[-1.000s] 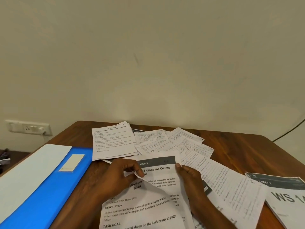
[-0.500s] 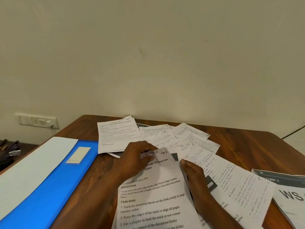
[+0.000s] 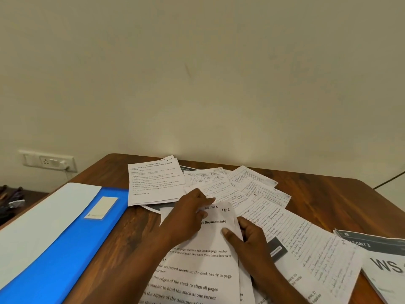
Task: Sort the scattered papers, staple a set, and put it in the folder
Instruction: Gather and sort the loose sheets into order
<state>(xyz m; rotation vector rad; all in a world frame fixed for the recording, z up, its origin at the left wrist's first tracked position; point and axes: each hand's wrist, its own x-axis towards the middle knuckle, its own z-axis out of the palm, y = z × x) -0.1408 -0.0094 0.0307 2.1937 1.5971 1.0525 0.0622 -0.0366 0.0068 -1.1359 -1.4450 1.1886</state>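
1. Step in hand, as I judge it: sorting. No stapler in view; the blue folder (image 3: 65, 244) lies at 9 o'clock on the counter (image 3: 328, 202), nothing tucked into it that I can see.
2. Task's thing: the printed sheet (image 3: 203, 268) marked "SECTION 1" sits at 6 o'clock, nearest me, on top of other loose pages.
3. Left hand (image 3: 186, 218): grip appears to pinch the sheet's top edge, fingers curled over the far left corner. The exact contact under the fingers is hidden.
4. Right hand (image 3: 249, 240): thumb lies on the sheet's right margin, fingers curled round the edge of the pages; I read this grip as grasping the sheet's side.
5. Orientation: sheet's long axis runs 12-to-6, heading pointing to 12, text reading upright to me. Slight tilt of the top toward 1 o'clock.
6. Handwritten pages (image 3: 263, 207) fan from 12 to 3 o'clock, overlapping. Another printed sheet (image 3: 153, 183) lies at 11; a "WS" booklet (image 3: 385, 266) at 3.
7. Next move calls for: checking page marks, gathering matching sheets under this one, squaring the edges before any stapling.
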